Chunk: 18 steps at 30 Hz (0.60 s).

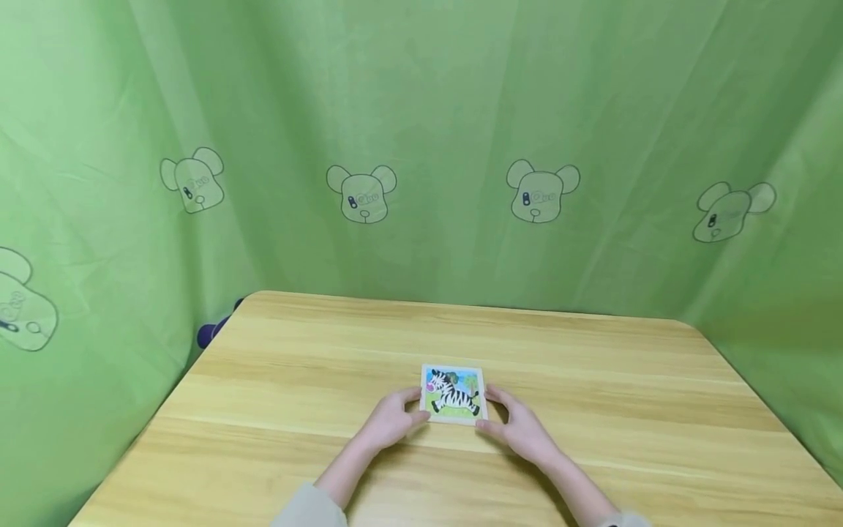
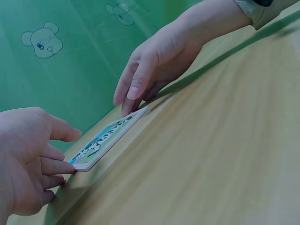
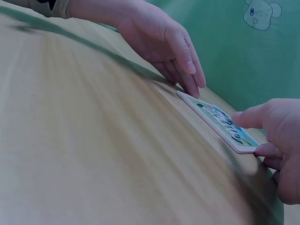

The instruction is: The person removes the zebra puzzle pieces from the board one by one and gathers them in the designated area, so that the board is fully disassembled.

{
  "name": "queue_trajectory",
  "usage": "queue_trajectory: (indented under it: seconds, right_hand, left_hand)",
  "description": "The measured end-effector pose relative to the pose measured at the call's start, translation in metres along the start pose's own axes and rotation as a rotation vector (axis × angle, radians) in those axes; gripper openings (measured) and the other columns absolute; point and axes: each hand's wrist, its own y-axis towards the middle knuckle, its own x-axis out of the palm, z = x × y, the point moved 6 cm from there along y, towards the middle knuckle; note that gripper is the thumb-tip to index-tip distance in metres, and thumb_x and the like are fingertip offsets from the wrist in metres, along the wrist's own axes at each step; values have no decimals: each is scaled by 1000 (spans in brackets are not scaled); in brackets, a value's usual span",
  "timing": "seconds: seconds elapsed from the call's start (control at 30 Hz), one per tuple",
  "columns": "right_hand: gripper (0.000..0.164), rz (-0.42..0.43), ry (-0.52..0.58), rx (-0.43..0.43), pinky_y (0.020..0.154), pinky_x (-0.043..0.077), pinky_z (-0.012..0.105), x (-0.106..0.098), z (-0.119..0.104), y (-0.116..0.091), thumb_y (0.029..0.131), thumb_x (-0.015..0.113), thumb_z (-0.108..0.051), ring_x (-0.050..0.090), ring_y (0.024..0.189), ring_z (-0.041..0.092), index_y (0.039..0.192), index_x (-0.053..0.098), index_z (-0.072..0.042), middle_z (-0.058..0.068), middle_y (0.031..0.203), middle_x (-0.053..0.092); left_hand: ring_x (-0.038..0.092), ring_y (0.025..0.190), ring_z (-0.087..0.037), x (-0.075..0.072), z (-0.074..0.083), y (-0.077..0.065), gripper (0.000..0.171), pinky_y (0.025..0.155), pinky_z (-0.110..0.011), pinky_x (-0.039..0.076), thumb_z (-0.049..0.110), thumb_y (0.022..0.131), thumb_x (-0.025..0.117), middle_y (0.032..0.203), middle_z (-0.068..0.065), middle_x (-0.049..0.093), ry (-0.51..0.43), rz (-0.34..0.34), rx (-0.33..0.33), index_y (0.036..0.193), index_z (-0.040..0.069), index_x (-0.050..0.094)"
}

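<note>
A small square zebra picture board (image 1: 453, 396) with a pale frame lies flat on the wooden table (image 1: 369, 337). The left hand (image 1: 391, 420) is at its left edge. Seen from the left wrist, this hand's fingers (image 2: 56, 165) reach the board's edge, while the thumb (image 2: 65, 130) stays raised and apart. On the other side the right hand (image 1: 520, 428) has its fingers along the right edge. In the right wrist view its thumb (image 3: 248, 117) is in front of the picture; whether it touches is unclear. Neither hand visibly pinches the board.
Green curtains (image 1: 454, 146) printed with bear heads surround the table at the back and sides. Beyond the table's left edge, a dark purple object (image 1: 207, 334) is partly hidden.
</note>
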Motion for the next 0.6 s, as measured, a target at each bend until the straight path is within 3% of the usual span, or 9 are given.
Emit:
queue_trajectory:
  seconds: [0.6]
  right_hand:
    - [73,23,-9,-14,107,17,56,3,-2,-32,75,75,-25,35,128,40,132,43,7,17,129,53]
  left_hand:
    - [37,127,-41,0,7,-36,57,105,-56,24,20,84,64,130,-24,49,14,-30,22,129,-11,45]
